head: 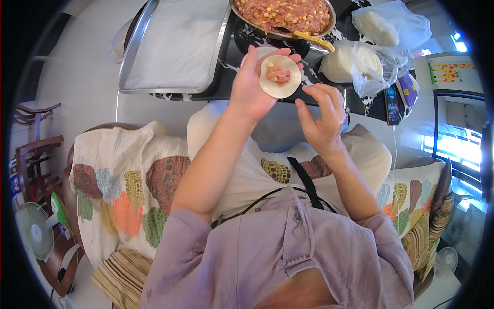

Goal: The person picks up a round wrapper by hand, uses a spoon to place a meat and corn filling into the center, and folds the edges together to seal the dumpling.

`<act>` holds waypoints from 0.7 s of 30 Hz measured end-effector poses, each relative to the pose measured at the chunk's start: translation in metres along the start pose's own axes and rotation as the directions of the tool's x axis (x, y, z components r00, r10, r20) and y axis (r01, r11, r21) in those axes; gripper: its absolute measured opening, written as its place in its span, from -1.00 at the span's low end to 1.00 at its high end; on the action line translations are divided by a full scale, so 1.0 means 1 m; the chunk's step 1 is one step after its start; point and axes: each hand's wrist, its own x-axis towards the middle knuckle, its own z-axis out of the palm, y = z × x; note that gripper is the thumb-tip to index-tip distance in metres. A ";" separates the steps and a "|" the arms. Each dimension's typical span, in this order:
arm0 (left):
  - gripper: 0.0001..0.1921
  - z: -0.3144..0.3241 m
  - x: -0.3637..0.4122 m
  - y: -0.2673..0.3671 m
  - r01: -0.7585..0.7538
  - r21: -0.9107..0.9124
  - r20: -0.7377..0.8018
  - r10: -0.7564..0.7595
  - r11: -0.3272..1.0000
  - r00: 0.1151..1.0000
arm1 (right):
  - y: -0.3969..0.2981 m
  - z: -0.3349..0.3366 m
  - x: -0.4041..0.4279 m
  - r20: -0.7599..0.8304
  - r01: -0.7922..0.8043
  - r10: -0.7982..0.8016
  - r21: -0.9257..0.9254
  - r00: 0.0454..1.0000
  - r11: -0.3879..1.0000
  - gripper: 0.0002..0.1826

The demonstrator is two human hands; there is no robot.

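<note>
On the open palm of my left hand rests a round dumpling wrapper. A lump of pink minced-meat filling with corn kernels sits in the wrapper's middle. To the right of the wrapper is my right hand, its thumb and fingers apart and holding nothing; it appears not to touch the dough. Behind my left fingers a pale round dish with a pink rim is mostly hidden. Beyond it stands a large metal bowl of the same meat and corn filling. The yellow handle of a utensil sticks out over its rim.
A metal tray with a whitish lining lies at the left of the black marbled table. Bagged wrappers and another plastic bag lie at right. A phone with a cable sits by the table's right edge.
</note>
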 end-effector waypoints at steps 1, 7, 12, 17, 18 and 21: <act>-0.26 0.000 -0.001 -0.004 0.009 -0.023 -0.008 -0.009 1.000 1.000 | -0.003 -0.004 -0.001 0.023 0.028 -0.027 -0.012 0.999 1.000 -0.63; -0.25 -0.002 -0.018 -0.026 0.052 -0.099 0.015 -0.051 0.994 0.999 | -0.012 -0.018 -0.018 0.127 0.147 -0.139 -0.056 0.982 0.988 -0.62; -0.24 -0.009 -0.034 -0.043 0.047 -0.073 0.016 -0.046 0.996 0.999 | -0.018 -0.023 -0.034 0.134 0.194 -0.185 -0.057 0.974 0.979 -0.63; -0.24 -0.007 -0.040 -0.045 0.028 -0.045 0.003 -0.028 0.999 1.000 | -0.023 -0.028 -0.042 0.106 0.157 -0.154 -0.027 0.982 0.987 -0.64; -0.24 -0.005 -0.040 -0.043 0.029 -0.043 0.006 -0.029 0.999 1.000 | -0.024 -0.029 -0.043 0.083 0.130 -0.128 -0.021 0.988 0.991 -0.65; -0.26 -0.013 -0.042 -0.042 0.038 -0.104 -0.012 -0.039 0.994 0.999 | -0.024 -0.031 -0.033 -0.012 0.045 -0.045 -0.005 0.999 0.999 -0.66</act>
